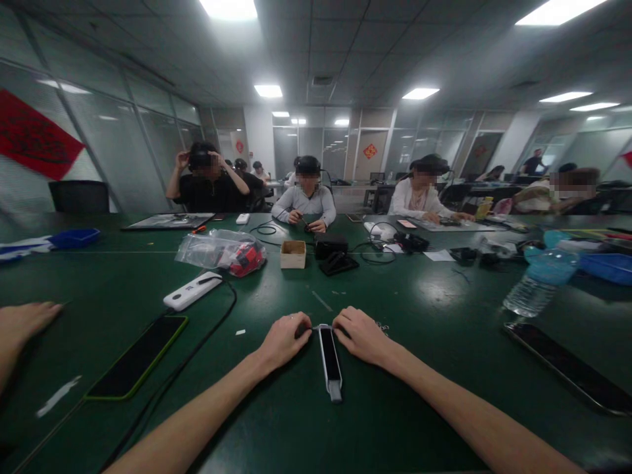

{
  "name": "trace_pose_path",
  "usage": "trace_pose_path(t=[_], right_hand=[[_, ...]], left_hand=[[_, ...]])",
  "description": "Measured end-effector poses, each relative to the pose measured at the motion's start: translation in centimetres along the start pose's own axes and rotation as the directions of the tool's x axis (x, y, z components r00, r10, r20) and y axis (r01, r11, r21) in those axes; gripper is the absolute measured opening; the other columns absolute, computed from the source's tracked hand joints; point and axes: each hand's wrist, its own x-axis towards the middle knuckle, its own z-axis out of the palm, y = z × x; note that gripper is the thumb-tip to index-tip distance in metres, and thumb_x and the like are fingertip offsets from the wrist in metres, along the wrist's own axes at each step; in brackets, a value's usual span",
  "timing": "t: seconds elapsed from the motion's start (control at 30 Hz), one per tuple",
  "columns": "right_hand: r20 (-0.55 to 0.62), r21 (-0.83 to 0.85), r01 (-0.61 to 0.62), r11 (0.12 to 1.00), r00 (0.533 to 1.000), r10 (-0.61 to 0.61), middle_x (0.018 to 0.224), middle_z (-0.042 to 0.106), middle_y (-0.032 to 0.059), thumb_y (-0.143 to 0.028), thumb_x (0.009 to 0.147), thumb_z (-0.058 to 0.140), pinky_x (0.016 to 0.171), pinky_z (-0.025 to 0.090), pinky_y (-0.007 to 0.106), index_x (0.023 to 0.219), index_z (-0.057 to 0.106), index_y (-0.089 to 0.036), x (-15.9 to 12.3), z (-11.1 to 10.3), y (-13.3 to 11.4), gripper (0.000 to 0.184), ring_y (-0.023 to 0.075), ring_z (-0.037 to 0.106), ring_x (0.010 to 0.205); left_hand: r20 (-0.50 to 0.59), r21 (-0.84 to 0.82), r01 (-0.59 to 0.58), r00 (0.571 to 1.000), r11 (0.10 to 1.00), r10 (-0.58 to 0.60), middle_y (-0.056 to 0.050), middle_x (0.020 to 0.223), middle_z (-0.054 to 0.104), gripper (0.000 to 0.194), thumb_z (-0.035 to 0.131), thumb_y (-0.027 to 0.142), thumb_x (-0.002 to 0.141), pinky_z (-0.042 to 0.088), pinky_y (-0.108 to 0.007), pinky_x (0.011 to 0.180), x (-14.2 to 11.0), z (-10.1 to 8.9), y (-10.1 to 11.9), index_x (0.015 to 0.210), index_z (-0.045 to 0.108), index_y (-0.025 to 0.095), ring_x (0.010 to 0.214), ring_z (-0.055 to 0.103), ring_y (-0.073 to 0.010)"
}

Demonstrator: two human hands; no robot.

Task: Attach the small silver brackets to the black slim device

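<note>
Between my hands a slim white device (330, 359) with a long black face and a grey tip lies on the green table (395, 421), its tip toward me. My left hand (286, 339) rests left of its far end, fingers curled and thumb against the forefinger. On the other side, my right hand (363, 336) is curled close to the same end. A thin greyish bit shows between the left fingertips and the device; what either hand pinches is too small to make out. Small loops, perhaps a chain (382, 326), lie behind the right hand.
To the left are a green-edged phone (138, 359), a white power bank (193, 291) with a black cable, and another person's hand (29, 322). Farther off stand a bag of red parts (222, 252) and a small box (293, 255). A bottle (536, 280) and dark phone (567, 365) are right.
</note>
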Motion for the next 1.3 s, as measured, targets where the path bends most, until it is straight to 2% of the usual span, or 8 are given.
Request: trace_pose_path(t=[0.1, 0.27, 0.8, 1.3], right_hand=[[-0.006, -0.005, 0.007, 1.0, 1.0, -0.007, 0.093, 0.06, 0.0068, -0.02, 0.09, 0.046, 0.074, 0.042, 0.029, 0.096, 0.062, -0.015, -0.03, 0.05, 0.02, 0.018, 0.017, 0.052, 0.085], [-0.015, 0.011, 0.008, 1.0, 1.0, -0.008, 0.092, 0.061, 0.006, -0.02, 0.091, 0.046, 0.073, 0.042, 0.029, 0.095, 0.062, -0.015, -0.11, 0.2, 0.29, 0.018, 0.0163, 0.052, 0.083], [0.001, 0.023, -0.021, 1.0, 1.0, 0.021, 0.092, 0.06, 0.0054, -0.022, 0.091, 0.045, 0.072, 0.042, 0.028, 0.094, 0.062, -0.016, -0.11, 0.07, 0.32, 0.018, 0.0159, 0.052, 0.082], [0.003, 0.033, -0.022, 0.999, 1.0, 0.022, 0.092, 0.061, 0.0056, -0.022, 0.091, 0.046, 0.074, 0.043, 0.029, 0.094, 0.062, -0.016, -0.1, -0.08, 0.15, 0.018, 0.0162, 0.052, 0.083]], left_hand=[[0.009, -0.054, -0.028, 1.0, 0.998, 0.028, 0.0, 0.089, 0.064, 0.016, 0.053, 0.02, 0.084, 0.044, -0.025, 0.068, 0.07, 0.1, -0.32, 0.098, 0.059, 0.019, 0.07, 0.057, -0.0139], [0.034, -0.097, -0.056, 0.998, 0.994, 0.06, -0.001, 0.089, 0.063, 0.014, 0.052, 0.019, 0.086, 0.044, -0.024, 0.069, 0.09, -0.09, -0.51, 0.095, 0.062, 0.02, 0.076, 0.057, -0.0145], [0.029, -0.094, -0.029, 0.999, 0.995, 0.032, -0.002, 0.086, 0.063, 0.013, 0.048, 0.016, 0.085, 0.044, -0.025, 0.067, 0.13, -0.04, -0.57, 0.091, 0.06, 0.018, 0.075, 0.058, -0.0153], [0.055, -0.113, 0.026, 0.998, 0.993, -0.02, 0.0, 0.079, 0.06, 0.01, 0.054, 0.025, 0.083, 0.043, -0.024, 0.062, 0.28, -0.3, -0.37, 0.088, 0.06, 0.018, 0.068, 0.054, -0.0146]])
